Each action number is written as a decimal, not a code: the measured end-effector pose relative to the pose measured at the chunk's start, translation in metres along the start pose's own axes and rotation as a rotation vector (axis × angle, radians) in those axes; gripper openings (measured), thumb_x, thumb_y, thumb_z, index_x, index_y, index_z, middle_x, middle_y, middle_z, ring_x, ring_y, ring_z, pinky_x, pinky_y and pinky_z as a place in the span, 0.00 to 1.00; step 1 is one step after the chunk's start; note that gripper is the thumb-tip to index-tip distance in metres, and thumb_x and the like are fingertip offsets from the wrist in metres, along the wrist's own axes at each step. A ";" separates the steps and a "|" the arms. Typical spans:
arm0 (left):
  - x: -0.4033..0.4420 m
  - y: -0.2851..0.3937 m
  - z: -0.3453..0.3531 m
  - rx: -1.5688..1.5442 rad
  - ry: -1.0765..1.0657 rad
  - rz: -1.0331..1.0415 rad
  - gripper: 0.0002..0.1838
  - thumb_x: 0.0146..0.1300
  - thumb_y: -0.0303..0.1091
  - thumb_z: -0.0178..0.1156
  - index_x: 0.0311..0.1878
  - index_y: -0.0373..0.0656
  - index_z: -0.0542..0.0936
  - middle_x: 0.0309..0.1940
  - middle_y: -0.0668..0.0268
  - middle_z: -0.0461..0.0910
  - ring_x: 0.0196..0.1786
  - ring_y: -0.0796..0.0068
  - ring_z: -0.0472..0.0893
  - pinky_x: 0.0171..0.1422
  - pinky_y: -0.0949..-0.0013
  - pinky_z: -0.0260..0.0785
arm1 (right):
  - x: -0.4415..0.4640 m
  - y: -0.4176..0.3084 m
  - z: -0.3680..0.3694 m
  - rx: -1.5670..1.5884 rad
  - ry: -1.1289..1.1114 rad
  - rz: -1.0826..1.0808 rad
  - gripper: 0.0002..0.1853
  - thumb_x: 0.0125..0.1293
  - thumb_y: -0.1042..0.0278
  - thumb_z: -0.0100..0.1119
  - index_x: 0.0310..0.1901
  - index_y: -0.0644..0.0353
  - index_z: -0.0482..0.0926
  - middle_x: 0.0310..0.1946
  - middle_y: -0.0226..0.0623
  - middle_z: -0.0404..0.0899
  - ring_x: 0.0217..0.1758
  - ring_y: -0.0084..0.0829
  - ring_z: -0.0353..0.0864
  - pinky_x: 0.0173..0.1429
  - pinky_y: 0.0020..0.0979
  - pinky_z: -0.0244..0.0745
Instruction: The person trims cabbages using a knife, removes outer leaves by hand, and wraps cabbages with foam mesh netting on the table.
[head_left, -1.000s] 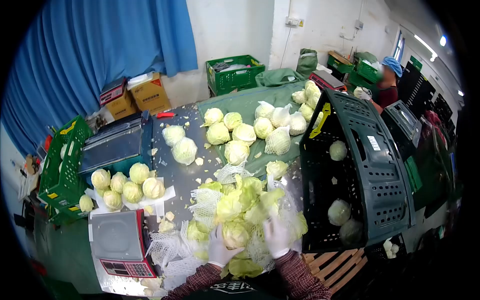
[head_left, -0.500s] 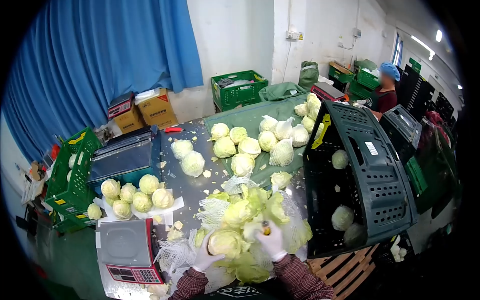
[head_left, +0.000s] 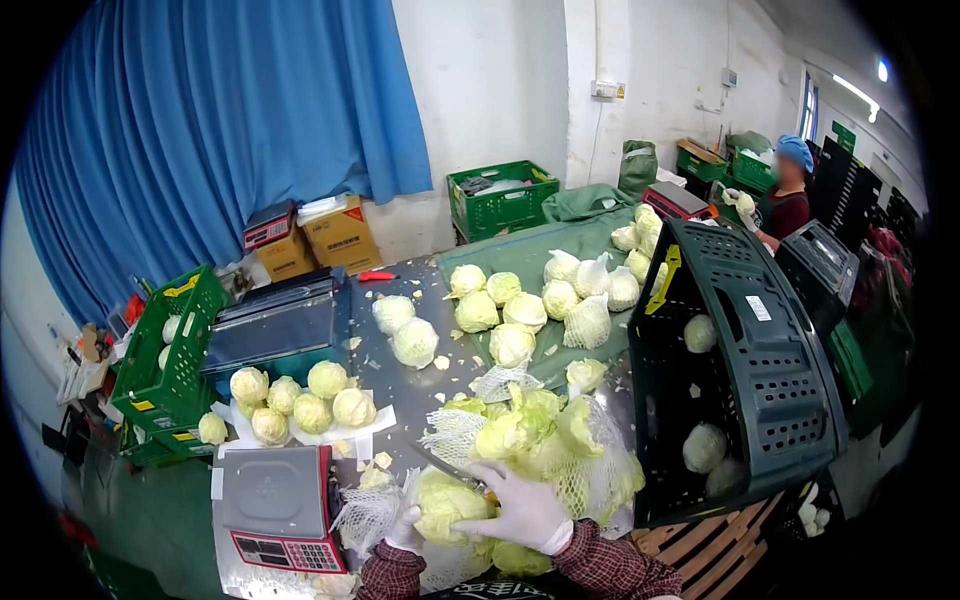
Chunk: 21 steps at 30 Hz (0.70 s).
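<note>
A pale green cabbage (head_left: 445,508) is low in the middle of the view, close to my body. My gloved left hand (head_left: 405,532) grips its left side. In my gloved right hand (head_left: 522,508) is a knife (head_left: 446,466), its blade pointing up and left across the top of the cabbage. The right fingers also reach over the cabbage's right side. Just beyond lie loose outer leaves (head_left: 520,425) and white foam netting (head_left: 455,433). My right hand hides most of the knife's handle.
Digital scale (head_left: 275,490) at left, trimmed cabbages (head_left: 312,412) behind it. More cabbages (head_left: 512,345), some netted, lie on green cloth (head_left: 550,372). A dark crate (head_left: 780,350) lies tipped on its side at right, cabbages inside. A co-worker (head_left: 790,195) stands far right.
My right hand has moved down and left onto the cabbage, and the knife blade now shows above it. My left hand has slid lower on the cabbage's side. The view has shifted slightly.
</note>
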<state>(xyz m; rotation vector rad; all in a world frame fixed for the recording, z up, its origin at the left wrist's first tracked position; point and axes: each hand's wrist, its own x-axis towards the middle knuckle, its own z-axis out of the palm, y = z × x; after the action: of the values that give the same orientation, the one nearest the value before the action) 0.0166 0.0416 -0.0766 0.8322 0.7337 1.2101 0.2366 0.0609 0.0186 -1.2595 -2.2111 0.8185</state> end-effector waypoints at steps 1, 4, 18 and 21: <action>0.001 0.005 -0.003 0.056 -0.038 0.013 0.55 0.44 0.60 0.68 0.71 0.38 0.57 0.61 0.53 0.69 0.62 0.60 0.73 0.66 0.58 0.68 | 0.000 0.004 0.001 0.041 -0.056 0.007 0.40 0.53 0.36 0.66 0.62 0.53 0.69 0.41 0.38 0.80 0.41 0.32 0.83 0.40 0.32 0.77; 0.001 0.015 -0.008 0.003 -0.138 -0.063 0.52 0.47 0.57 0.67 0.71 0.39 0.58 0.61 0.54 0.69 0.63 0.62 0.72 0.67 0.58 0.65 | 0.001 0.007 -0.011 0.080 -0.203 0.143 0.35 0.54 0.40 0.66 0.58 0.54 0.73 0.34 0.38 0.81 0.37 0.34 0.83 0.39 0.31 0.76; -0.006 0.004 0.034 0.994 0.080 0.306 0.38 0.66 0.64 0.40 0.71 0.46 0.59 0.69 0.59 0.62 0.71 0.58 0.62 0.75 0.49 0.53 | -0.004 0.051 0.005 0.265 0.366 0.025 0.21 0.57 0.62 0.70 0.49 0.63 0.78 0.42 0.40 0.81 0.41 0.33 0.82 0.49 0.29 0.75; 0.004 -0.003 0.030 -0.497 0.149 -0.172 0.36 0.69 0.60 0.41 0.69 0.43 0.61 0.66 0.57 0.66 0.67 0.58 0.68 0.70 0.52 0.61 | -0.001 0.046 0.009 0.298 0.356 0.033 0.22 0.56 0.62 0.70 0.49 0.64 0.78 0.44 0.38 0.81 0.40 0.30 0.81 0.48 0.27 0.75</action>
<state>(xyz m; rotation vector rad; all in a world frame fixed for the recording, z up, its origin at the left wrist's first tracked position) 0.0445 0.0409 -0.0645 0.2653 0.5734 1.2348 0.2590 0.0759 -0.0202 -1.1908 -1.7222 0.8268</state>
